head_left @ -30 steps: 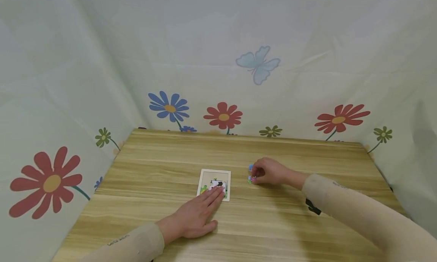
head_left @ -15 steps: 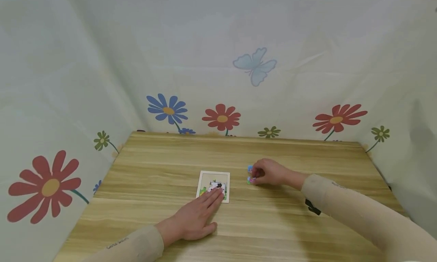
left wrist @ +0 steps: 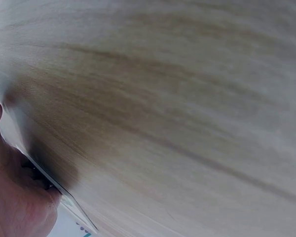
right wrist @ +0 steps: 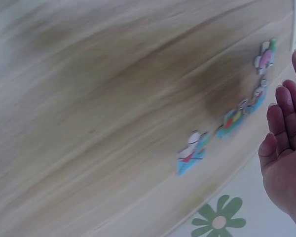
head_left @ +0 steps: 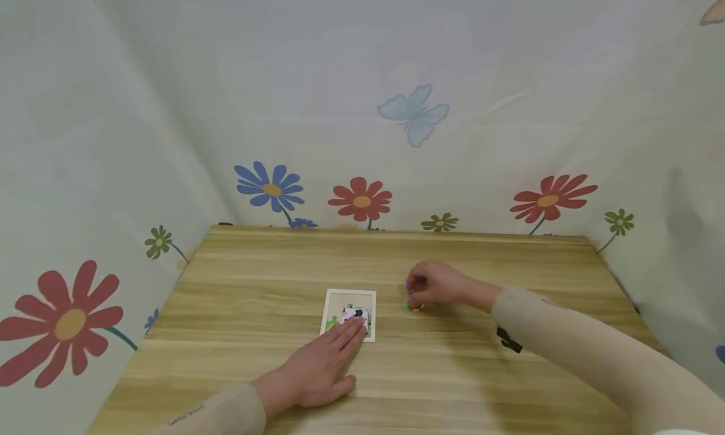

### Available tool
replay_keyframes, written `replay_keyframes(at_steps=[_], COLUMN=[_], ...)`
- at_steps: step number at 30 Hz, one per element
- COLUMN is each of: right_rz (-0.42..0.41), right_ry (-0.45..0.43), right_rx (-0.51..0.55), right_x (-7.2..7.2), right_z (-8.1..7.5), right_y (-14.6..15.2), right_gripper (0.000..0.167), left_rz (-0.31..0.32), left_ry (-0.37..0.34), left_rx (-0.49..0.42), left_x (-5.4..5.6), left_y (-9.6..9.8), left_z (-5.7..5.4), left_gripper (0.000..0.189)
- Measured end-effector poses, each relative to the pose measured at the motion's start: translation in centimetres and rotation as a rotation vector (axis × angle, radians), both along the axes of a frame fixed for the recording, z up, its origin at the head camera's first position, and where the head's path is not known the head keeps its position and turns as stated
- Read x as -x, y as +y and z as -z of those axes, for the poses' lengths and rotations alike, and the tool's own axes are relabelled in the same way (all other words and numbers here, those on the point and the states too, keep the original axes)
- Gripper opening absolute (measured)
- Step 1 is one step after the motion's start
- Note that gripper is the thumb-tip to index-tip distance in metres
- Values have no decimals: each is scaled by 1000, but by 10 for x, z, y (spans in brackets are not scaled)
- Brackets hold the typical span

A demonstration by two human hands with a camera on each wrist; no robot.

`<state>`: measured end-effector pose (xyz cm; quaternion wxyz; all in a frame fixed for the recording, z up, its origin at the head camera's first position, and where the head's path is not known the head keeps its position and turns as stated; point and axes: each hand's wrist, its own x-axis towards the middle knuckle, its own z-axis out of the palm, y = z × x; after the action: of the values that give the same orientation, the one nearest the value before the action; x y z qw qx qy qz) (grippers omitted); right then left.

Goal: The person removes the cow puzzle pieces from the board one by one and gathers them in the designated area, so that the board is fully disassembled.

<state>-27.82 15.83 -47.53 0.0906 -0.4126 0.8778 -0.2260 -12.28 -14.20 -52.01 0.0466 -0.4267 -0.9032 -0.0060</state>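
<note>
We see a board (head_left: 373,315) with a pale rim lying flat on the wooden table (head_left: 260,284). Inside the rim is part of a cow picture (head_left: 358,314), white with a black patch, with green beside it; the board's far part inside the rim is plain beige. Our left hand (head_left: 317,369) rests on the near part of the board, fingers straight and laid flat over the cow's lower side. Our right hand (head_left: 436,282) is to the right of the board, its fingers loosely bent and a gap between thumb and forefinger; whether a fingertip touches a piece, we cannot tell.

From the right wrist we count four puzzle pieces on the table in a loose row leading away from the board: a pink, white and green piece (right wrist: 265,58) nearest it, then two mostly blue pieces (right wrist: 232,122), and a blue, white and red piece (right wrist: 191,152) farthest off. Beyond the board hangs a pale cloth (head_left: 481,63) printed with flowers (head_left: 360,201) and a blue butterfly (head_left: 416,115).
</note>
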Motion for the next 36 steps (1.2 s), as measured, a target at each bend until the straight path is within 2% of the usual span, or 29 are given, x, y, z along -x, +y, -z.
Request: replay_keyframes(at_steps=[5,9,21,29,36], right_rz=[-9,-30,-56,-72,-107], right_ry=[-20,-21,-54,-60,-16], right_rx=[5,22,45,56,23], right_x=[-3,-4,-9,-7,-7], right_z=[-8,-7,-2,3,5], right_y=[-17,-31,-70,-83,-91], right_gripper=[21,23,29,33,37], left_rz=[-3,-4,-18,-13,12], left_ry=[24,37,-2,-8,7], left_rx=[-8,-12,-22,-23,-19], left_x=[-2,-4,-4,-1,2], left_y=[-2,-3,-3,-1,0], left_z=[1,2,7,3,0], left_gripper=[78,78,78,77,76])
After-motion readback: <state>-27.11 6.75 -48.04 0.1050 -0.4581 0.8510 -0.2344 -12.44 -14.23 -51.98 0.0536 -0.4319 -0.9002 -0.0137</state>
